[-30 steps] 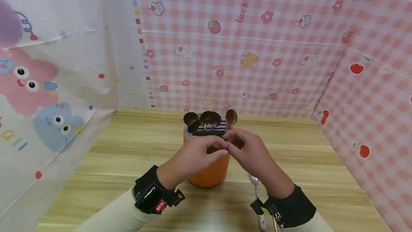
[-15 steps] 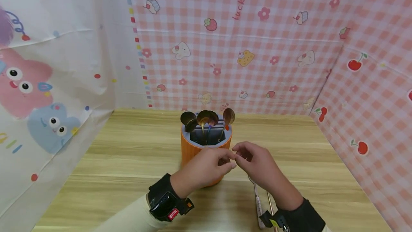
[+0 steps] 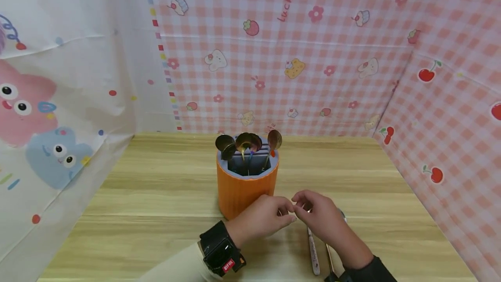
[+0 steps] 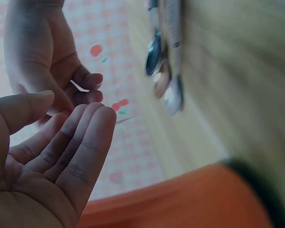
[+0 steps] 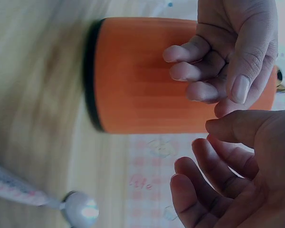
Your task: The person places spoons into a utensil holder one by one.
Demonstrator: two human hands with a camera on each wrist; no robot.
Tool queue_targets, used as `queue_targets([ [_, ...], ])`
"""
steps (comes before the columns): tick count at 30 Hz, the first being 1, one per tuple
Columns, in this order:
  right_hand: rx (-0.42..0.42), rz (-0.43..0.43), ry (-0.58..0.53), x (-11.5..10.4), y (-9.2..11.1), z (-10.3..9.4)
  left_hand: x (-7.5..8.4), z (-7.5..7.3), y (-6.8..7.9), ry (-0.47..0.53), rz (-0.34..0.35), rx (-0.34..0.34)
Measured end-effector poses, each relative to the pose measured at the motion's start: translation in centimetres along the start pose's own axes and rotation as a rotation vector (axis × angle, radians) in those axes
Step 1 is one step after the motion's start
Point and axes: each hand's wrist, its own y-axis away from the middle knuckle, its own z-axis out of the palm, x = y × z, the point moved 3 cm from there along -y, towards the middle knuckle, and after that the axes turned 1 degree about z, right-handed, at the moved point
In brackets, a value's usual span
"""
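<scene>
My left hand (image 3: pixel 266 216) hovers in front of the orange utensil holder (image 3: pixel 246 193), fingers loosely bent and holding nothing. Close by on its right is my right hand (image 3: pixel 325 216), also without anything in it, its fingertips near or touching the left's. In the left wrist view the left fingers (image 4: pixel 85 156) are nearly straight. Under the right hand lie spoons on the table; a patterned-handle spoon (image 3: pixel 313 253) shows best, and its bowl (image 5: pixel 80 209) appears in the right wrist view. Two more spoon bowls, one dark (image 4: pixel 154 54) and one copper-coloured (image 4: pixel 162 80), lie beside it.
Several spoons stand bowl-up in the holder, among them a copper-coloured spoon (image 3: pixel 275 139) at its right. Slots line the holder's grey top (image 3: pixel 254 176). Patterned cloth walls (image 3: pixel 289 51) border the wooden table (image 3: pixel 164 199) at the back and sides.
Both hands have moved down and to the right, away from the holder's top, still close together. The holder's front and the spoons in it now show more fully.
</scene>
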Motion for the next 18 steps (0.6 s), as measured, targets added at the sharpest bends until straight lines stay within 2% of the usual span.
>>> queue_targets([
  [7,-0.020,0.074,0.008,2.0,0.7,0.9,-0.8,2.7,-0.8,0.002,-0.012,-0.054],
  [13,-0.025,0.097,0.003,3.5,1.1,1.5,-1.6,4.2,-1.2,0.058,-0.068,-0.114],
  [15,-0.026,0.103,0.007,3.9,1.2,1.6,-1.7,4.6,-1.4,0.080,-0.069,-0.125],
  [18,-0.030,0.123,0.007,4.4,1.4,1.7,-1.9,5.2,-1.7,0.077,-0.032,-0.127],
])
